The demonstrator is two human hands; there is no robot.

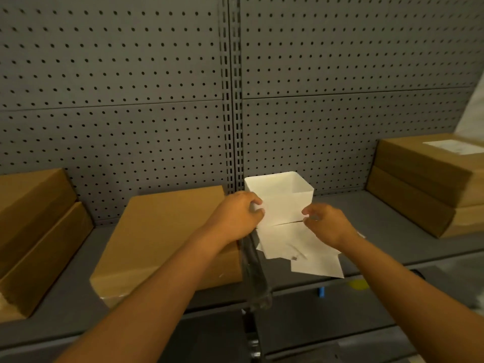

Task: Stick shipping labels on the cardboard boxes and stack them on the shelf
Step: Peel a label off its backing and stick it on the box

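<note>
Peeling looks best done slowly: left hand (237, 214) pinches the label sheet (281, 205), right hand (326, 222) pinches its other edge, above loose backing papers (301, 250).

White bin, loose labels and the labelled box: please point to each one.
white bin (288, 203), head view, its front wall
loose labels (285, 239), head view, the top sheet
labelled box (419, 163), head view, its brown top, right stack
</note>
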